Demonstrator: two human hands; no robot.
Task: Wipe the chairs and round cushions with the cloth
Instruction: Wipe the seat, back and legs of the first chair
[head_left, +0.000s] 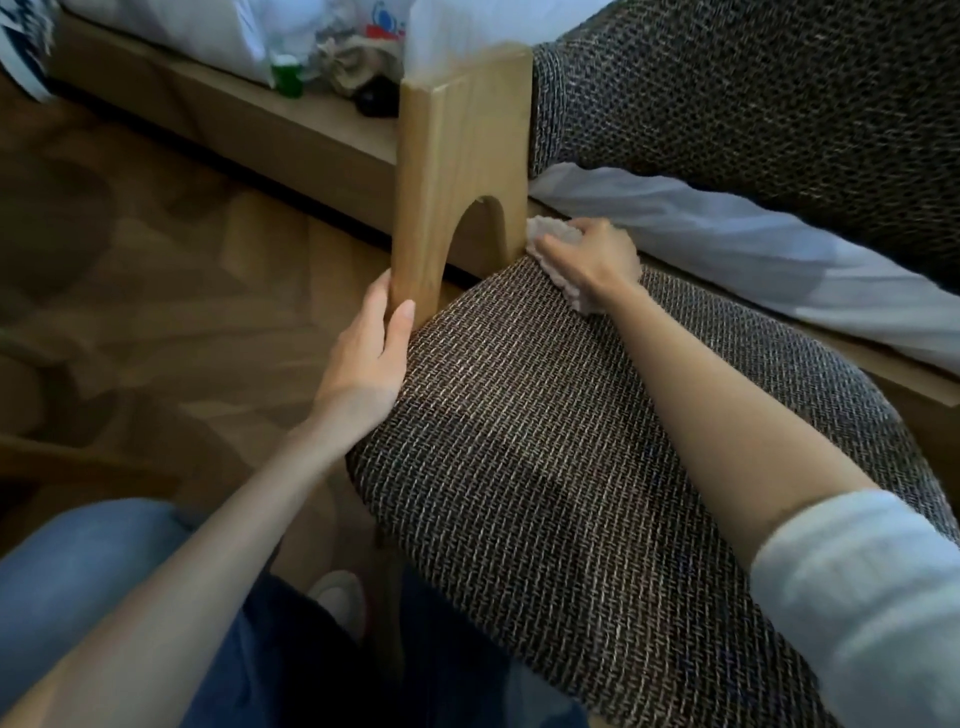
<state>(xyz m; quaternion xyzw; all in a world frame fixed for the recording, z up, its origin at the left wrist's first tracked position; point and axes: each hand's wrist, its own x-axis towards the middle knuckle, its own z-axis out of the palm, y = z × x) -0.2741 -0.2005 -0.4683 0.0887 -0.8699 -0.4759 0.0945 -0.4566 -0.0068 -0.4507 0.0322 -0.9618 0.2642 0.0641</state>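
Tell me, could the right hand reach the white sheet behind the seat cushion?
Probably yes: the right hand, holding the cloth at the seat cushion's back edge, is close to the white sheet, and nothing lies between them.

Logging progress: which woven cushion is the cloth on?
The flat seat cushion, under the cloth in the right hand; the upright back cushion is untouched.

The seat cushion (545, 441) lies open at centre frame. The wooden armrest (457, 171) blocks its upper-left corner, and the back cushion (753, 104) and white sheet (727, 244) close the upper right. The floor (156, 291) at left is free.
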